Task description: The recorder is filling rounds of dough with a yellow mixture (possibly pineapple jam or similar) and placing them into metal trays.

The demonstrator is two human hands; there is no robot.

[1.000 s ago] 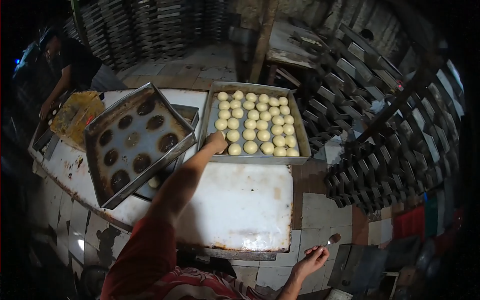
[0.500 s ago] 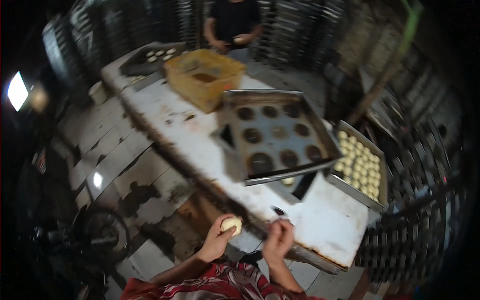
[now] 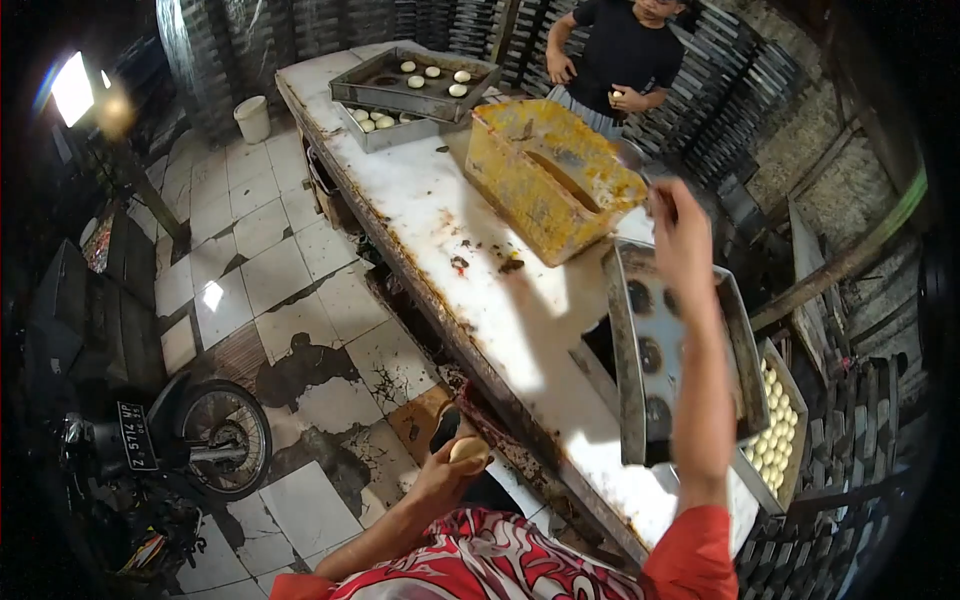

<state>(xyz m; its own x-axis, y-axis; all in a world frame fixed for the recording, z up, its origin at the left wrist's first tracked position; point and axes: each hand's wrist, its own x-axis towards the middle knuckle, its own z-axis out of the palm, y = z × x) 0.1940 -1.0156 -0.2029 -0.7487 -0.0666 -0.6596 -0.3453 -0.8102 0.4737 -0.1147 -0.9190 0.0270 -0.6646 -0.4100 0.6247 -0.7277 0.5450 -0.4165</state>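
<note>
A pale round dough ball rests in my left hand, its fingers curled around it, low in front of my body beside the table's near edge. My right arm stretches far forward across a metal tray with dark round marks on its bottom. At the right corner of a yellow plastic crate, my right hand has its fingers bent together. Whatever they may pinch is too small and blurred to make out.
Stacked trays with dough balls stand at the table's far left end. Another tray, full of dough balls, lies at right. Behind the crate stands a person holding a small pale piece. A motorbike is parked on the tiled floor.
My right hand has moved from near the table's front edge up and forward to the crate. The left hand still holds the dough ball. The view has swung, shifting the table rightward.
</note>
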